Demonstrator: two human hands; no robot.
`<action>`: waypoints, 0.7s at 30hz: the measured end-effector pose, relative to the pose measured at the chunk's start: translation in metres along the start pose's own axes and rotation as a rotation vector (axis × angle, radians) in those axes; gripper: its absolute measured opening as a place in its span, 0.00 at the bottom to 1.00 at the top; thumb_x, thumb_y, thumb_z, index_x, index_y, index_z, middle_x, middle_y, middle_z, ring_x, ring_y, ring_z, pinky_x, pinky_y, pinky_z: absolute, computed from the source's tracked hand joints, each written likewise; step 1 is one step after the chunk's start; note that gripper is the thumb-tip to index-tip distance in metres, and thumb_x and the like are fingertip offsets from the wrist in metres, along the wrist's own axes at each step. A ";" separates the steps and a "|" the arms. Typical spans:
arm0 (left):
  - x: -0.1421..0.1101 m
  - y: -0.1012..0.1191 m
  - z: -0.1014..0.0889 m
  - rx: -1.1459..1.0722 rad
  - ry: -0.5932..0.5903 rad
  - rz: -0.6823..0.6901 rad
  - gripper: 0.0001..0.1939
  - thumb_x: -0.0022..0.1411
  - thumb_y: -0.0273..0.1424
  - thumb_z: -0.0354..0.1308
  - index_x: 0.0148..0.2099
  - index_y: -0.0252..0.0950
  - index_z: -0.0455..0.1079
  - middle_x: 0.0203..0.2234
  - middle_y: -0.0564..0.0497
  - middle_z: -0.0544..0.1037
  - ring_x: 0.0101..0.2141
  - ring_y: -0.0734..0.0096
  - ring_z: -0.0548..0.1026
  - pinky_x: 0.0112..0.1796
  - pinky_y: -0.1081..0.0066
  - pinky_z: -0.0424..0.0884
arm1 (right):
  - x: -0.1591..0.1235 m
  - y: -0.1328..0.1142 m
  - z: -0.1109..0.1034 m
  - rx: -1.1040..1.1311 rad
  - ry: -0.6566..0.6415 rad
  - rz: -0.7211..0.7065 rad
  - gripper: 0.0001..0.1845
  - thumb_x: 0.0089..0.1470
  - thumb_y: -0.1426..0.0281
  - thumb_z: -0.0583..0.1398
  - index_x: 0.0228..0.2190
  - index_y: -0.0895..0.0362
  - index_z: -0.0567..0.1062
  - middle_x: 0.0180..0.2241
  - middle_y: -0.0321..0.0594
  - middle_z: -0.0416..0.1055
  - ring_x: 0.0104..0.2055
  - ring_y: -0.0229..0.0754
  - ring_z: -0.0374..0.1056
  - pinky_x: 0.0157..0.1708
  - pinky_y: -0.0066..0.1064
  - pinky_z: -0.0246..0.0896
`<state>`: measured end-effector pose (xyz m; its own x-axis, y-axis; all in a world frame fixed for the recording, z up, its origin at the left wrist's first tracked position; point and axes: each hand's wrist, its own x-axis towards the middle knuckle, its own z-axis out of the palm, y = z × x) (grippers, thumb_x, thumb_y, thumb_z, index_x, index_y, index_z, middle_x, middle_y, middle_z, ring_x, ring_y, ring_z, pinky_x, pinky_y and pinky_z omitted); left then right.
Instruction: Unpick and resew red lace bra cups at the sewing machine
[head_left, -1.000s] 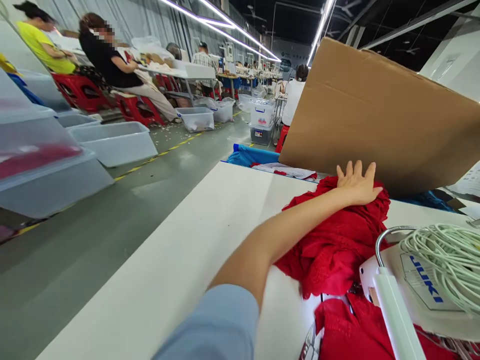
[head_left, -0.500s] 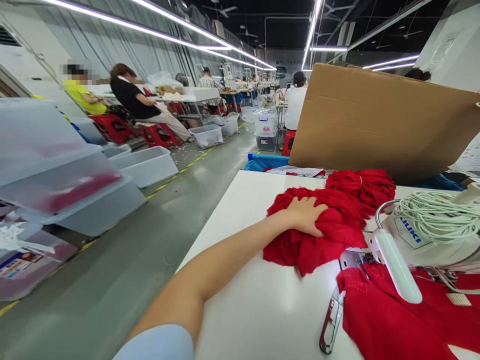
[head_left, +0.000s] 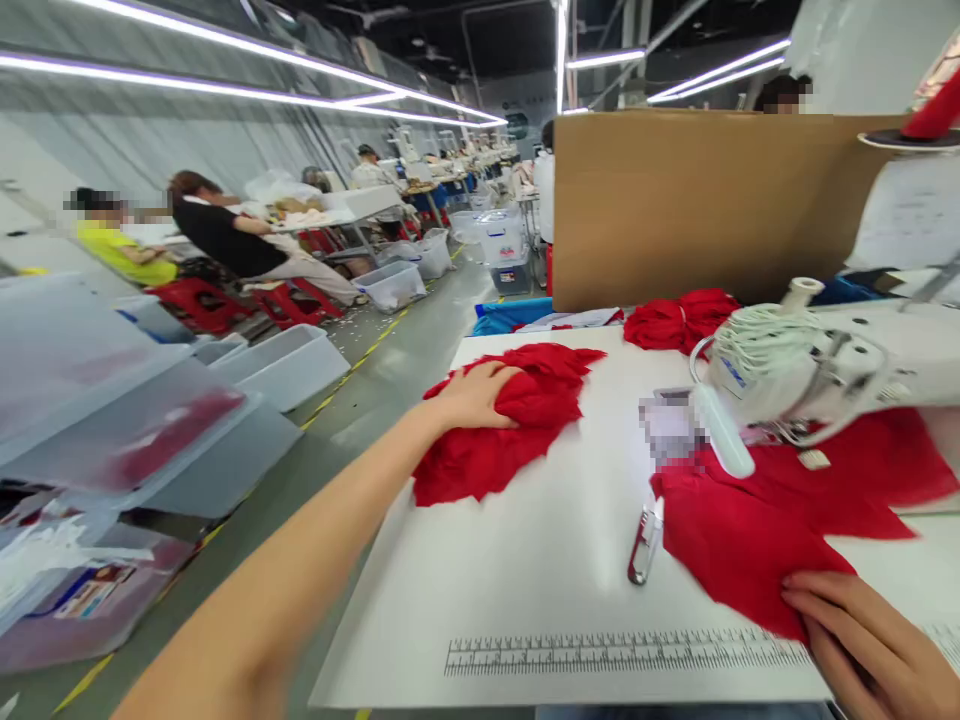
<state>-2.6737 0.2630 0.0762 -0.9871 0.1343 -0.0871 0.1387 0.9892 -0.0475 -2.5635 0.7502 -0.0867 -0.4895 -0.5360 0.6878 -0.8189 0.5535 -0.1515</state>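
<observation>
From my head view, the sewing machine (head_left: 847,370) stands at the right of the desk (head_left: 562,580). Well to its left, my left hand (head_left: 476,395) lies on a loose red heap (head_left: 517,430), its fingers spread and bent over the folds, likely to keep the soft pile together; I cannot tell whether they grip it.

Nearer me than the machine, my right hand (head_left: 874,635) touches the close edge of a red cloth piece (head_left: 757,540). Those fingers lie close together, perhaps to steady that edge, but my thumb is hidden, so I cannot tell if they pinch. The piece reaches back to the machine's working end, where the lamp (head_left: 724,430) probably serves to light it.

Left of the machine and nearer me, the snips (head_left: 645,540) lie beside this cloth, seemingly for easy reach. A tied red bundle (head_left: 679,320) sits beyond the machine's left end, its band likely keeping it gathered. Farther back stands the cardboard (head_left: 705,210), perhaps as a screen.
</observation>
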 end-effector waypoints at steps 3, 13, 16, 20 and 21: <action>-0.012 -0.001 -0.012 0.034 0.110 -0.051 0.52 0.55 0.44 0.65 0.72 0.41 0.39 0.70 0.35 0.51 0.68 0.42 0.52 0.60 0.30 0.48 | 0.022 -0.014 -0.005 -0.006 0.018 -0.007 0.13 0.58 0.77 0.59 0.44 0.57 0.77 0.43 0.47 0.77 0.45 0.44 0.74 0.47 0.33 0.71; -0.114 0.147 0.066 0.075 0.234 0.554 0.27 0.70 0.37 0.50 0.67 0.35 0.56 0.67 0.39 0.62 0.66 0.56 0.61 0.64 0.50 0.60 | 0.041 -0.022 -0.019 -0.053 0.109 0.176 0.14 0.62 0.71 0.58 0.49 0.56 0.75 0.48 0.50 0.74 0.48 0.50 0.72 0.47 0.43 0.69; -0.134 0.169 0.099 0.103 0.196 0.507 0.35 0.71 0.45 0.48 0.71 0.29 0.50 0.67 0.37 0.60 0.66 0.55 0.60 0.64 0.52 0.59 | 0.042 -0.014 -0.018 -0.145 0.033 0.153 0.15 0.65 0.63 0.55 0.45 0.58 0.76 0.43 0.51 0.75 0.43 0.51 0.73 0.40 0.41 0.72; -0.142 0.159 0.107 0.194 0.222 0.257 0.32 0.72 0.43 0.45 0.68 0.24 0.57 0.64 0.33 0.64 0.65 0.49 0.62 0.64 0.48 0.58 | 0.039 -0.013 -0.017 -0.096 0.042 0.117 0.15 0.66 0.66 0.52 0.37 0.54 0.78 0.35 0.43 0.77 0.36 0.46 0.74 0.36 0.37 0.71; -0.142 0.155 0.105 0.216 0.233 0.198 0.31 0.72 0.42 0.45 0.67 0.23 0.59 0.63 0.32 0.65 0.65 0.47 0.63 0.64 0.47 0.58 | 0.039 -0.014 -0.017 -0.046 0.065 0.163 0.14 0.66 0.65 0.53 0.36 0.54 0.78 0.35 0.42 0.78 0.37 0.46 0.75 0.37 0.37 0.71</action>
<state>-2.5035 0.3911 -0.0237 -0.9276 0.3563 0.1123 0.3180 0.9109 -0.2631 -2.5659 0.7324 -0.0461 -0.5931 -0.3957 0.7012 -0.7152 0.6589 -0.2330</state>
